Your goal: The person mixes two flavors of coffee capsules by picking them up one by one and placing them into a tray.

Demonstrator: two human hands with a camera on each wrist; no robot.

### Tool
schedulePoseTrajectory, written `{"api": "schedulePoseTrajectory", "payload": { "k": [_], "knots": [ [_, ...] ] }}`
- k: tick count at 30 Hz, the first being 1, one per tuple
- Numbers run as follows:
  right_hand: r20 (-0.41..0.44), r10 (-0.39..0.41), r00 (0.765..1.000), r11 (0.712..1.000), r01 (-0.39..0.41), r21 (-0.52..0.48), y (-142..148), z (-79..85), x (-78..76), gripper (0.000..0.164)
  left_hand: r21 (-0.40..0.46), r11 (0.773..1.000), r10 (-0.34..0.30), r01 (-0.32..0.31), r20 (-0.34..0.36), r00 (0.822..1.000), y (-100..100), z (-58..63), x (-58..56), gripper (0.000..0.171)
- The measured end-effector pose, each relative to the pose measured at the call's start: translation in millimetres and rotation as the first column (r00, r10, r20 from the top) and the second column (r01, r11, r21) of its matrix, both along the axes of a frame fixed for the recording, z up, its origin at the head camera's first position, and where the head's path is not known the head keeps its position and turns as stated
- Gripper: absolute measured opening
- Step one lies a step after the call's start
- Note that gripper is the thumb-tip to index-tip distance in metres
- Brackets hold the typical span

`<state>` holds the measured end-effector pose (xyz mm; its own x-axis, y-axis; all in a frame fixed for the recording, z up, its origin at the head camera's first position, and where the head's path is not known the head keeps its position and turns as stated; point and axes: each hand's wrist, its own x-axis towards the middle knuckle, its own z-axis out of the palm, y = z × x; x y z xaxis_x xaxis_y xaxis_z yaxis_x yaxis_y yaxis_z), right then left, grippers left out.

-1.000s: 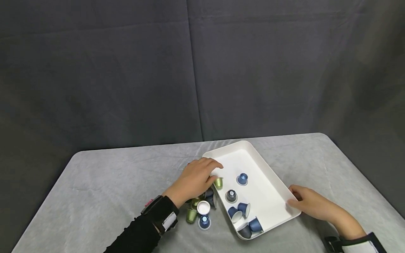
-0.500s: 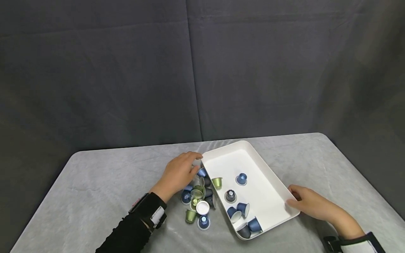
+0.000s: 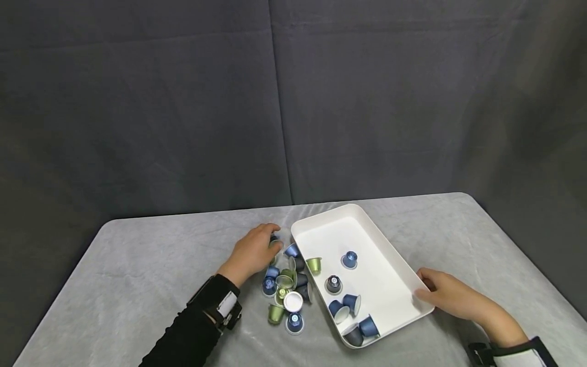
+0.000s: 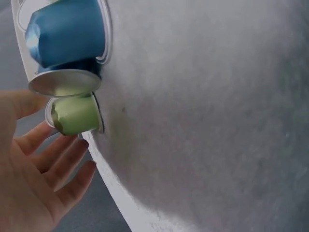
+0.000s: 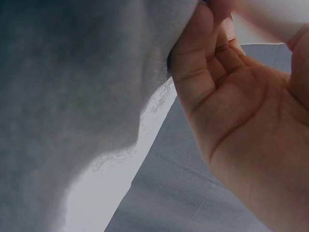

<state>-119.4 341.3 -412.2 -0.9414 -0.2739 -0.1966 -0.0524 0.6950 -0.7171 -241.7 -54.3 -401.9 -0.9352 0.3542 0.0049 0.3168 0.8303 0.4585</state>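
A white tray [image 3: 337,235] lies slanted on the grey table. It holds one green capsule [image 3: 314,264] and several blue and dark capsules [image 3: 349,259]. A pile of blue, green and dark capsules [image 3: 286,288] sits on the cloth against the tray's left side. My left hand [image 3: 269,242] reaches over the pile's far end, its fingertips at a blue capsule [image 3: 274,237]. In the left wrist view the left hand [image 4: 60,159] has straight fingers next to a green capsule [image 4: 76,114] and a blue capsule [image 4: 67,31]. My right hand [image 3: 425,288] grips the tray's right rim, with the tray [image 5: 270,19] showing white above the right hand [image 5: 224,46] in the right wrist view.
The table [image 3: 151,255] is covered with grey cloth and has rounded corners. A dark curtain [image 3: 183,102] hangs behind it. Bare cloth lies to the left of the pile and behind the tray.
My left hand pulled back out of the tray, leaving the green capsule inside, and moved left to the far end of the pile. The right hand and tray stayed put.
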Motion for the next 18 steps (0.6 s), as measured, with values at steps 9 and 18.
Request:
{"api": "schedulePoseTrajectory", "payload": {
  "k": [9,18],
  "knots": [
    [-0.004,0.005,1.000,1.000,-0.005,0.003,-1,-0.2,0.0,0.011,0.038,0.999,0.037,-0.036,-0.027,0.999,1,-4.7,-0.2,0.034],
    [0.010,-0.002,1.000,1.000,0.002,0.004,1,-0.7,-0.5,0.011,0.064,0.997,0.056,-0.052,-0.062,0.996,0,-10.6,-1.2,0.028]
  ]
}}
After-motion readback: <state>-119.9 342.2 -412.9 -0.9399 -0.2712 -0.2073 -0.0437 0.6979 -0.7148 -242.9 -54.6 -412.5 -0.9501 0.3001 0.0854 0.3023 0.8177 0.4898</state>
